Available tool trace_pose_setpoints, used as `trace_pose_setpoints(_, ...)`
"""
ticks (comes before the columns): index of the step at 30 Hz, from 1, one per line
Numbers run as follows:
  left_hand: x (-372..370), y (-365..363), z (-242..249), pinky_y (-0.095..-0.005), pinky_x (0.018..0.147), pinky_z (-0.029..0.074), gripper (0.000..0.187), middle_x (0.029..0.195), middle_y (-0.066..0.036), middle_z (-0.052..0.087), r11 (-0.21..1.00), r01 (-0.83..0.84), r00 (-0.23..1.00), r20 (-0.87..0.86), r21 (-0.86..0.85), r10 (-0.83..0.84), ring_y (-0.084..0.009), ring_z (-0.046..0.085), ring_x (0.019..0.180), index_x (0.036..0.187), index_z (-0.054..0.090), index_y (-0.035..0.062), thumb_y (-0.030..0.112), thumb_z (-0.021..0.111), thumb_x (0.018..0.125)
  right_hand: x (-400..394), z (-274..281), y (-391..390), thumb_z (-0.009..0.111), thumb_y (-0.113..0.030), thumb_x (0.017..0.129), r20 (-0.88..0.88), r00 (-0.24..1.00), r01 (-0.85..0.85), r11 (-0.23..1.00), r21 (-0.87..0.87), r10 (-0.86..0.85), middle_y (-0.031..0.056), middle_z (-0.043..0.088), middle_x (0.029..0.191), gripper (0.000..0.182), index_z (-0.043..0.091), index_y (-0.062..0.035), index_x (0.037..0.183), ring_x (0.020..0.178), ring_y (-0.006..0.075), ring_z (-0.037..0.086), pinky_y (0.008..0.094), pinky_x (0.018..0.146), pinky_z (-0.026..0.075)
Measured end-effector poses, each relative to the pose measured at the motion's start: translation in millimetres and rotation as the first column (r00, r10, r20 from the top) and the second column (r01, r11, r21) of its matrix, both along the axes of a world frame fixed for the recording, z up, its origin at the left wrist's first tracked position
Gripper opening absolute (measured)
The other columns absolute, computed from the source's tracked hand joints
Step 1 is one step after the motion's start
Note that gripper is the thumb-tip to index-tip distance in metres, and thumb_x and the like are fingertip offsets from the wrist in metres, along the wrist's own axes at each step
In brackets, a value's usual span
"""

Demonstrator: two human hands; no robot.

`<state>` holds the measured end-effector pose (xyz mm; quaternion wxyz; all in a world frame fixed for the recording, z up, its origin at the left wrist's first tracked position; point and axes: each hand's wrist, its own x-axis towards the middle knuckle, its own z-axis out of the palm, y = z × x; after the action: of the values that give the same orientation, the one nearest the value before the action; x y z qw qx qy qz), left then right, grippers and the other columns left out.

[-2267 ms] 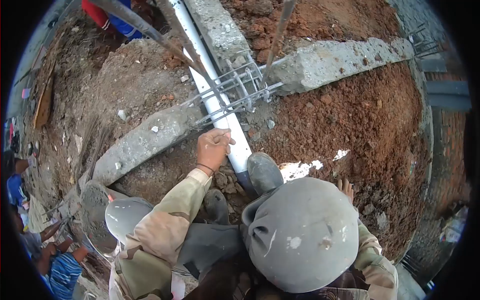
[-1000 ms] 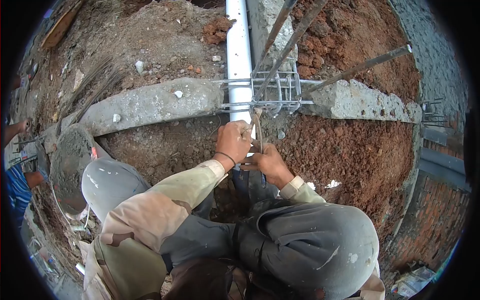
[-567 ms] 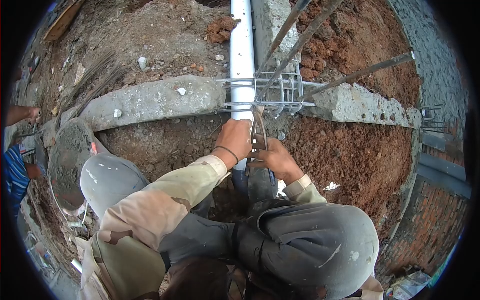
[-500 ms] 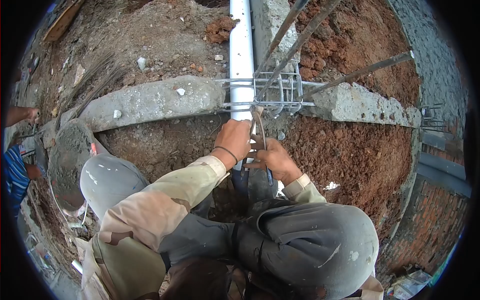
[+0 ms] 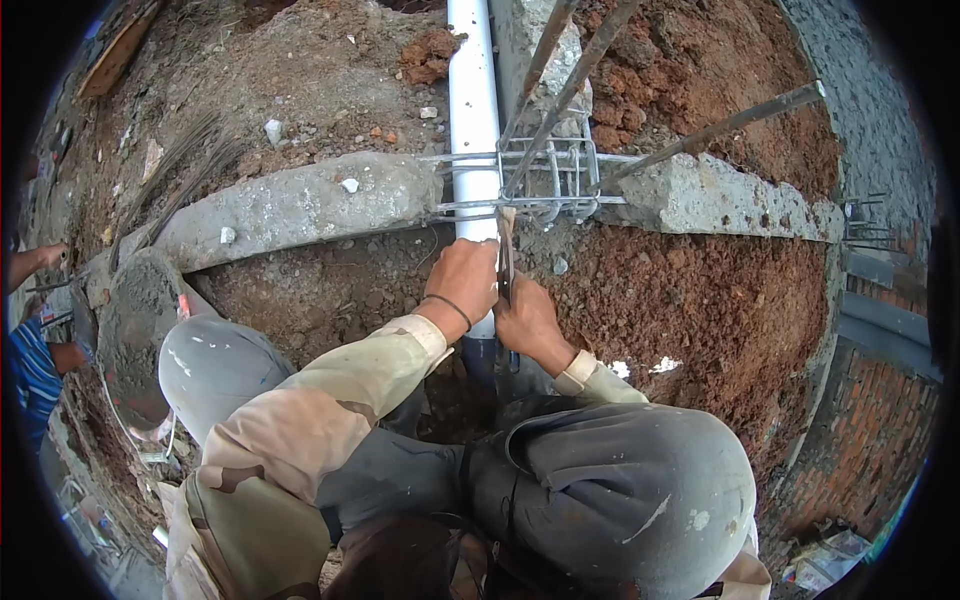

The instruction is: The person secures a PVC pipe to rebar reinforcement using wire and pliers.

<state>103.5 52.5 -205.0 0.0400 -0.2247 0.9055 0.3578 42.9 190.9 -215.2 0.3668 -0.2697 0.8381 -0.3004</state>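
Observation:
My right hand [image 5: 530,320] is closed round the handles of a pair of pincers [image 5: 506,245]. The jaws point away from me, beside the white pipe [image 5: 472,110] and close to the near bars of the steel rebar cage [image 5: 560,170]. My left hand [image 5: 465,275] lies over the pipe just left of the pincers, its fingers curled in. What those fingers grip is hidden. Below my hands the pipe runs into a dark section [image 5: 480,358] between my knees.
A concrete beam [image 5: 310,205] crosses on the left, another [image 5: 720,205] on the right. Long rebars [image 5: 720,130] slant up from the cage. Loose red soil [image 5: 690,310] lies at right. At far left are another person's hand [image 5: 45,257] and a mortar-covered shovel-like blade [image 5: 145,310].
The pincers' handles, spread apart before, are now squeezed together in my right hand, whose fingers have closed. My left hand stays almost in place. The view has shifted slightly.

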Motion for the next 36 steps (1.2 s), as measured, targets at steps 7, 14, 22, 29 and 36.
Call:
trace_pose_setpoints(7,0.9,-1.3,-7.0,-0.0475,0.073,0.058,0.007,0.078,-0.026,0.069,1.0,-0.01,0.999,-0.042,0.021,0.011,-0.0438,0.07,0.079,0.083,0.069,-0.0019,0.001,0.07,0.077,-1.8,0.4,-0.5,0.061,-0.017,0.094,-0.027,0.998,0.06,0.997,-0.04,-0.061,0.0342,0.068,0.084,0.027,0.062,0.0094,0.101,0.084,0.0516,0.067,0.0577,0.078,0.051)
trace_pose_setpoints(14,1.4,-12.1,-9.0,-0.0386,0.069,0.056,0.017,0.072,-0.011,0.073,0.878,-0.294,0.952,0.033,0.378,0.305,-0.0268,0.072,0.067,0.085,0.076,-0.0011,0.016,0.071,0.086,-18.6,-5.4,18.7,0.072,-0.021,0.093,0.686,0.718,0.286,0.949,-0.135,-0.119,0.0109,0.065,0.073,0.023,0.063,0.0006,0.096,0.067,0.0221,0.067,0.0361,0.06,0.053)
trace_pose_setpoints(22,-30.6,3.4,-41.0,-0.0391,0.1,0.057,0.045,0.116,-0.013,0.071,-0.286,-0.266,0.896,0.345,0.92,0.278,-0.0246,0.069,0.106,0.126,0.063,-0.0023,0.037,0.064,0.103,1.7,-20.3,29.8,0.066,-0.02,0.098,0.992,0.03,0.688,0.717,-0.111,0.125,0.0029,0.055,0.074,0.018,0.058,-0.0055,0.105,0.062,0.0158,0.055,0.0291,0.056,0.047)
trace_pose_setpoints(29,-41.0,32.7,-61.3,-0.0385,0.073,0.063,0.026,0.07,-0.009,0.062,0.052,-0.279,0.831,0.214,0.959,0.513,-0.0236,0.068,0.062,0.091,0.056,-0.0014,0.019,0.055,0.108,-0.7,-18.0,30.6,0.064,-0.018,0.098,0.708,0.701,0.451,0.824,-0.343,-0.089,0.0112,0.065,0.086,0.027,0.059,0.0025,0.114,0.072,0.0225,0.066,0.0363,0.066,0.055)
trace_pose_setpoints(36,-51.9,45.7,-56.5,-0.0363,0.053,0.056,0.026,0.07,-0.013,0.068,0.307,-0.457,0.787,0.219,0.835,0.577,-0.0246,0.07,0.056,0.089,0.056,-0.0036,0.016,0.057,0.105,5.1,11.6,39.5,0.064,-0.021,0.096,-0.433,0.901,-0.004,0.998,0.068,0.033,0.0319,0.067,0.093,0.032,0.063,0.0086,0.107,0.08,0.0505,0.067,0.0545,0.069,0.054)
